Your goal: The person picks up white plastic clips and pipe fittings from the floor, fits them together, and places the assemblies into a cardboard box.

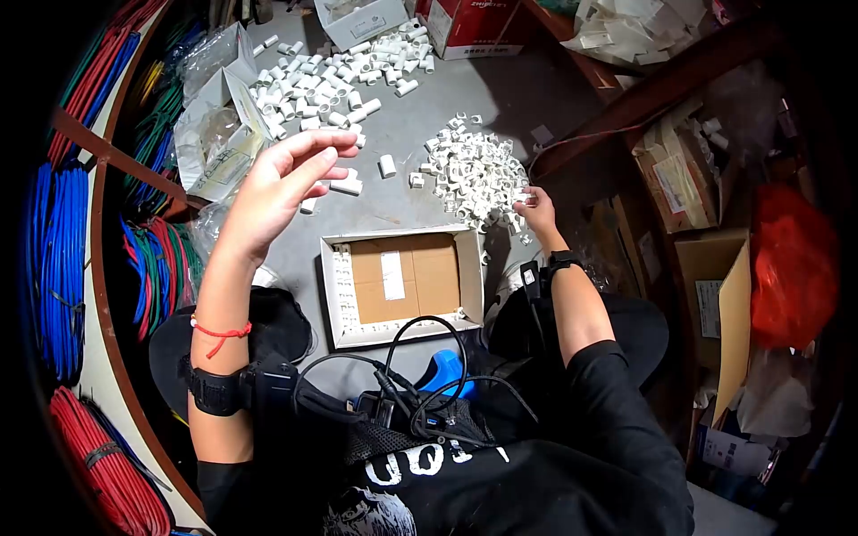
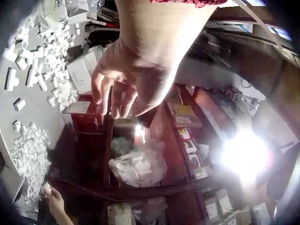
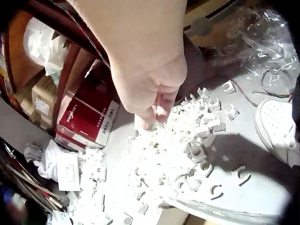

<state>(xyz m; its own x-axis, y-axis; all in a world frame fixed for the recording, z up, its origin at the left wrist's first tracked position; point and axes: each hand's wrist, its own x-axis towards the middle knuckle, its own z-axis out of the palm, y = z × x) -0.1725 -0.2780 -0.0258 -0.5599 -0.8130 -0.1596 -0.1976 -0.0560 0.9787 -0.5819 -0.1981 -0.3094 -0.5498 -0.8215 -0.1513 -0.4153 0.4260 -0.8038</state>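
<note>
My left hand (image 1: 286, 183) hangs raised left of the shallow cardboard box (image 1: 471, 277), fingers bent loosely and nothing in them. In the left wrist view, that hand (image 2: 133, 86) shows the same relaxed fingers. At the right side of a heap of white plastic pipe clips (image 1: 474, 170), my right hand (image 1: 538, 213) pinches a white clip between thumb and fingers. The right wrist view has this hand (image 3: 152, 89) with its fingertips down at the heap (image 3: 168, 150), the pinched clip mostly hidden. White clips (image 1: 343, 281) line the box's left side and part of its front side.
White pipe fittings (image 1: 331, 85) lie spread over the floor farther back, with opened cartons (image 1: 219, 134) beside them. A red box (image 1: 474, 27) stands at the back. Coiled cables (image 1: 61, 268) fill the left shelf. Cartons and a red bag (image 1: 791, 268) sit on the right. Black cables (image 1: 429, 357) cross my lap.
</note>
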